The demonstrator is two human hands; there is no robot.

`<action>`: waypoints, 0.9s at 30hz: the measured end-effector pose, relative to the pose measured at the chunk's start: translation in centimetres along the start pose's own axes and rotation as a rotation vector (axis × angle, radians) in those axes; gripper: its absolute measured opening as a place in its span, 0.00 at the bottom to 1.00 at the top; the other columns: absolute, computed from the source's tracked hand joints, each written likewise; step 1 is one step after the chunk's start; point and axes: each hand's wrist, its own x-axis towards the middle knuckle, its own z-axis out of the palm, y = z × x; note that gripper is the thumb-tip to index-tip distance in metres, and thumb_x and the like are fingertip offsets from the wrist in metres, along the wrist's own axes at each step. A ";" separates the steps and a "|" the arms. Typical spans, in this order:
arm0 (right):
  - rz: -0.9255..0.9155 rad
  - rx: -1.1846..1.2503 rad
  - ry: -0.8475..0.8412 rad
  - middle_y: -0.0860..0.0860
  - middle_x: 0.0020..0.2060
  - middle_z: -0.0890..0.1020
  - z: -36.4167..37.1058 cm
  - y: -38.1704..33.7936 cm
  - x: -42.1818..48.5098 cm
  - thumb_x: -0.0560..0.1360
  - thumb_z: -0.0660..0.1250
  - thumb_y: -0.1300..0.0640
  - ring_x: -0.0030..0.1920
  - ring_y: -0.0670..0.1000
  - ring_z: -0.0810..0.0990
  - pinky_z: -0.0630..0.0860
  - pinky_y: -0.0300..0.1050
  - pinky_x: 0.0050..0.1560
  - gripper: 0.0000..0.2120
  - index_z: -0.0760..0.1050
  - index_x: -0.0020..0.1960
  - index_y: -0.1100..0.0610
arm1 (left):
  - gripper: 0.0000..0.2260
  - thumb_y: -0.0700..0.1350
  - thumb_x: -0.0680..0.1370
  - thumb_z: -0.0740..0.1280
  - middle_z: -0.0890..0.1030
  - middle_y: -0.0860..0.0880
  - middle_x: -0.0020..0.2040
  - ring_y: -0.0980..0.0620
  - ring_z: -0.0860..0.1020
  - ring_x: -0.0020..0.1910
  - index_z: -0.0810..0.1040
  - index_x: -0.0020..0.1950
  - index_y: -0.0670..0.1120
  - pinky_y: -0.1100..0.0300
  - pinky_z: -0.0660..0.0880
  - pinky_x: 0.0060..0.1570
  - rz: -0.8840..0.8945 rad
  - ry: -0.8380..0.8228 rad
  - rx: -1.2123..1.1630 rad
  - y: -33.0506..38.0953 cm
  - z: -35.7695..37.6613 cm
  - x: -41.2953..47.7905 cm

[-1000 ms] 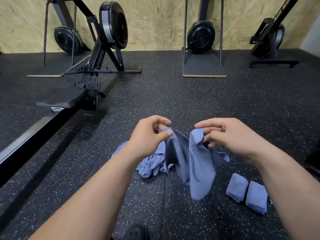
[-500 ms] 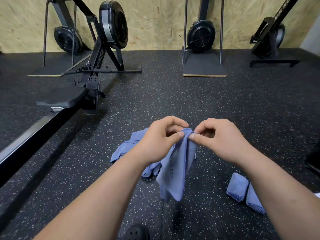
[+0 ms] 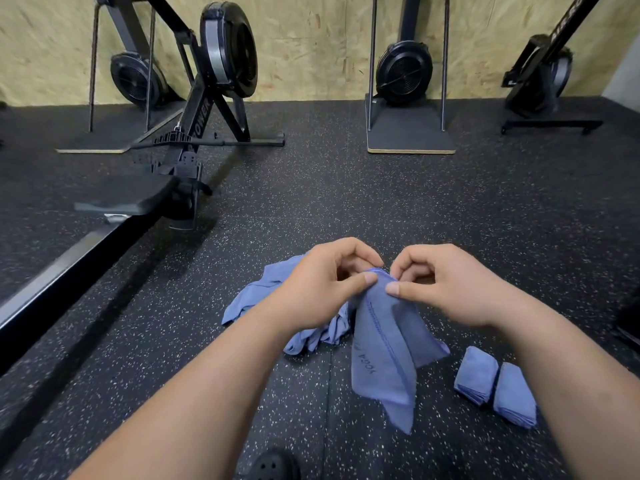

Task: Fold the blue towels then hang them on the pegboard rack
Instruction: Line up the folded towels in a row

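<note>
A rowing machine stands along the left side of the speckled black floor. Toward the floor's near edge lies a crumpled heap of blue towels, partly hidden behind the left hand. Its thumb and curled fingers pinch the top edge of a blue towel printed "YOGA", which hangs doubled from both hands. The right hand pinches that edge just beside the left. Further right, two folded blue towels lie touching side by side on the floor
</note>
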 end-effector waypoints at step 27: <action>0.130 -0.666 0.375 0.40 0.47 0.80 -3.2 5.6 -0.4 0.78 0.74 0.46 0.53 0.50 0.73 0.77 0.53 0.54 0.03 0.83 0.52 0.42 | 0.08 0.40 0.83 0.66 0.84 0.59 0.49 0.60 0.81 0.50 0.79 0.54 0.54 0.62 0.76 0.56 -0.056 0.898 0.323 -2.4 -8.3 -0.8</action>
